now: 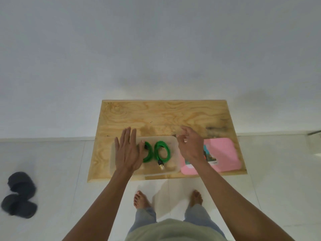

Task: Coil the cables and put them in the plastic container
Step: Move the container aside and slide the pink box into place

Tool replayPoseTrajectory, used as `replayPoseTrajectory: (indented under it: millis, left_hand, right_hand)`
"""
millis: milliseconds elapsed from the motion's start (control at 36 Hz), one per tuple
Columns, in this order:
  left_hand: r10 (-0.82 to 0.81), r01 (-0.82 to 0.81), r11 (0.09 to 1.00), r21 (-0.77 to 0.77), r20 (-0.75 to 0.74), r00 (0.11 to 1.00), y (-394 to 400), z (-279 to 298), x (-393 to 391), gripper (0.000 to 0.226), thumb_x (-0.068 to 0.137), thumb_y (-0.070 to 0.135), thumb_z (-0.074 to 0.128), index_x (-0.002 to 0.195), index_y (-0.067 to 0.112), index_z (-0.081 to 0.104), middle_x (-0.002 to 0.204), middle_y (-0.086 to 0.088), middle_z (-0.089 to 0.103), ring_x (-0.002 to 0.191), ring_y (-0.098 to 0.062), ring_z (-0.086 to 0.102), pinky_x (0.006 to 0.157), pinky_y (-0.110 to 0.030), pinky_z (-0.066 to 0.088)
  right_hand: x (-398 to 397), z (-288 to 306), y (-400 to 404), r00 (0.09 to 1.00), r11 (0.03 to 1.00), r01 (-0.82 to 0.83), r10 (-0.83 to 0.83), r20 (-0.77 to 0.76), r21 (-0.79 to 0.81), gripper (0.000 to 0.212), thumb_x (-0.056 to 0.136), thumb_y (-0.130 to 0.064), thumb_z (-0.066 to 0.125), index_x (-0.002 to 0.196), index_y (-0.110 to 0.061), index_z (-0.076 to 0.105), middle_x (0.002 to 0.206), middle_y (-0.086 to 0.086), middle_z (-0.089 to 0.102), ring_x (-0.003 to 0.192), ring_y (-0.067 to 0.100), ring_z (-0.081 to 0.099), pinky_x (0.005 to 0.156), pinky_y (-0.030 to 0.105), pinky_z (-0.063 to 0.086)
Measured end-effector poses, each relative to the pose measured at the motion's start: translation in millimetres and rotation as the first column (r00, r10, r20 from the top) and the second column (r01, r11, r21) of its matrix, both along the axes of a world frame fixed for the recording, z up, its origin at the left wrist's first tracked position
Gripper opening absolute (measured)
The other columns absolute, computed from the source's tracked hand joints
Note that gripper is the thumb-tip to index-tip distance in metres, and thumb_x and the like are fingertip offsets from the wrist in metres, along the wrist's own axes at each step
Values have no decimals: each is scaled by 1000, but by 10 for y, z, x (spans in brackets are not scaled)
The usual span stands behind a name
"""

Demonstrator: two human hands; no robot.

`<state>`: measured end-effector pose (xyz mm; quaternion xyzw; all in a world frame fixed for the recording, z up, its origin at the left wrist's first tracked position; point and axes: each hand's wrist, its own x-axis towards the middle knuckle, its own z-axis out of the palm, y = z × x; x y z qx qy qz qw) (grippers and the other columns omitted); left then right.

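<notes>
Two green coiled cables lie inside a clear plastic container on the wooden table. The left coil is partly hidden by my left hand. The right coil shows a gold connector at its near end. My left hand lies flat with fingers spread over the container's left side, the thumb touching the left coil. Above the container's right edge hovers my right hand, fingers loosely curled, holding nothing.
A pink lid with a label lies on the wooden table right of the container. Black slippers sit on the white floor at the left. My bare feet stand below the table's near edge.
</notes>
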<state>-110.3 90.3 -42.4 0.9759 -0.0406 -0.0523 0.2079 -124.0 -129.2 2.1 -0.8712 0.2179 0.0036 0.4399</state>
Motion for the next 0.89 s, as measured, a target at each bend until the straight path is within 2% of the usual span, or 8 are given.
replayPoseTrajectory:
  millis: [139, 222, 306, 472, 611, 722, 806, 889]
  left_hand:
    - [-10, 22, 993, -119, 104, 995, -819, 157, 32, 59, 103, 46, 29, 145, 8, 45, 154, -16, 42, 145, -34, 33, 120, -55, 23]
    - [-30, 55, 984, -168, 150, 988, -1304, 206, -29, 54, 103, 43, 33, 137, 5, 51, 136, -18, 57, 127, -37, 50, 107, -52, 39]
    - [-69, 87, 985, -150, 120, 990, -1851, 188, -145, 45, 102, 36, 45, 134, 6, 54, 125, -18, 62, 117, -37, 54, 98, -48, 44]
    - [23, -32, 996, -79, -112, 993, -2453, -80, -363, 47, 102, 35, 48, 136, 3, 50, 136, -20, 53, 128, -38, 43, 103, -49, 38]
    - [126, -127, 992, 11, -252, 960, -2579, -350, -447, 53, 98, 34, 56, 139, 2, 45, 142, -23, 43, 131, -42, 39, 108, -52, 34]
    - [138, -96, 984, 149, -304, 943, -2585, -601, -480, 66, 93, 48, 57, 142, 8, 40, 151, -23, 31, 142, -42, 24, 117, -53, 22]
    - [145, -106, 984, 141, -304, 941, -2649, -724, -531, 77, 91, 59, 56, 150, 16, 33, 161, -18, 18, 150, -36, 12, 121, -50, 13]
    - [140, -116, 988, 102, -278, 950, -2747, -782, -534, 83, 87, 60, 61, 154, 22, 27, 163, -17, 10, 151, -37, 9, 119, -57, 18]
  right_hand:
    - [-89, 18, -658, 998, 997, 49, -51, 28, 60, 35, 91, -11, 62, 125, -18, 63, 114, 6, 65, 87, 16, 64, 82, 26, 51]
    - [-198, -37, -1084, 996, 996, 81, -82, 20, 37, 34, 90, -10, 63, 123, -17, 64, 111, 5, 66, 83, 15, 64, 76, 14, 45]
    - [-307, -157, -1622, 994, 994, 106, -106, -21, -17, 33, 90, -9, 63, 122, -16, 64, 111, 5, 67, 79, 14, 62, 67, -1, 36]
    - [-482, -527, -2287, 978, 996, 80, -87, -192, -43, 39, 92, -17, 62, 131, -14, 57, 125, 8, 65, 107, 23, 64, 97, 27, 47]
    - [-610, -759, -2403, 972, 999, 28, -37, -231, -43, 46, 91, -17, 63, 136, -15, 54, 135, 8, 55, 121, 25, 56, 104, 35, 46]
    - [-722, -949, -2426, 956, 980, -105, 52, -290, -171, 57, 91, -30, 60, 144, -22, 43, 153, 4, 35, 140, 26, 32, 110, 39, 38]
    - [-816, -1058, -2482, 926, 966, -163, 79, -370, -201, 68, 90, -40, 59, 151, -28, 29, 163, 4, 13, 149, 29, 12, 113, 50, 30]
    - [-856, -1181, -2545, 909, 970, -159, 72, -411, -184, 77, 90, -46, 56, 154, -33, 14, 165, 3, -1, 151, 29, 0, 116, 56, 22]
